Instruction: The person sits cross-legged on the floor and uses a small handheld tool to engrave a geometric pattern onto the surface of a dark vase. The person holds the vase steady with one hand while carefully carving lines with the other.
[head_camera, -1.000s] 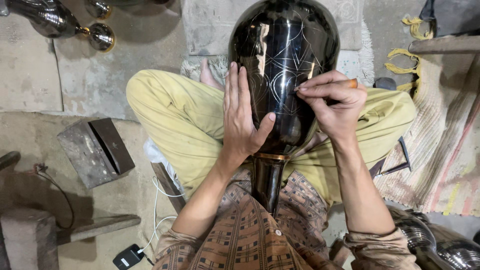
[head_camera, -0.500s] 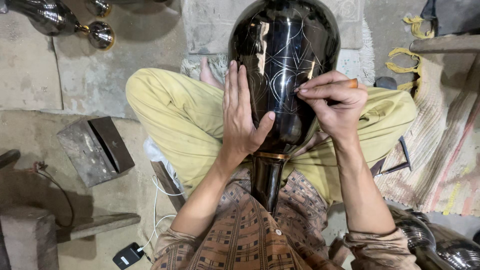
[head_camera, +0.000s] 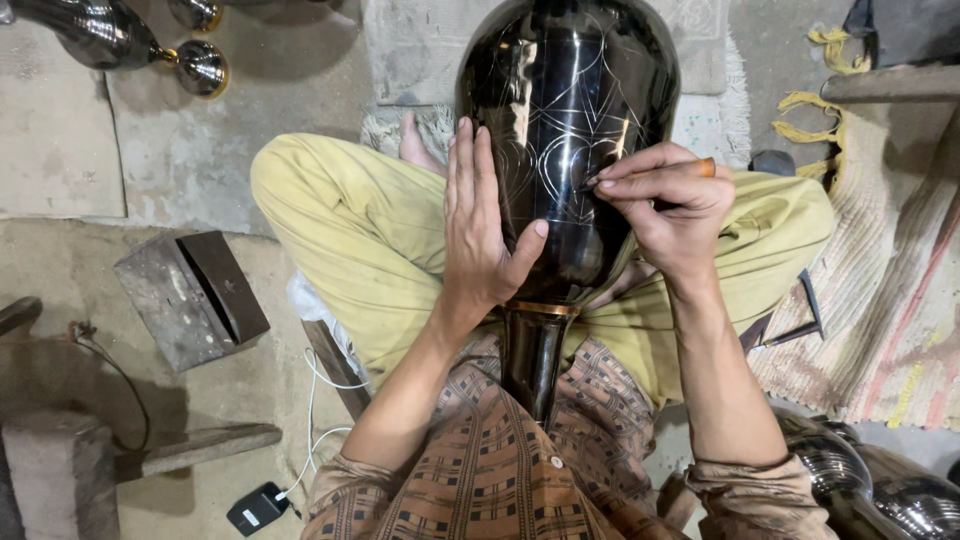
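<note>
I see a rough concrete floor (head_camera: 190, 150), a woven rug (head_camera: 880, 330); my left hand (head_camera: 480, 235) lies flat on the black vase (head_camera: 570, 110), my right hand (head_camera: 670, 205) pinches an engraving tool (head_camera: 640, 172).

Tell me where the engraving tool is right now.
In the head view, the engraving tool is pinched in the right hand, right of centre, its tip on the black vase.

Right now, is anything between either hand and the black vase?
Nothing visible does. The left hand lies flat on the black vase, thumb spread across it. The right hand pinches a thin engraving tool whose tip meets the scratched line pattern on the vase.
</note>
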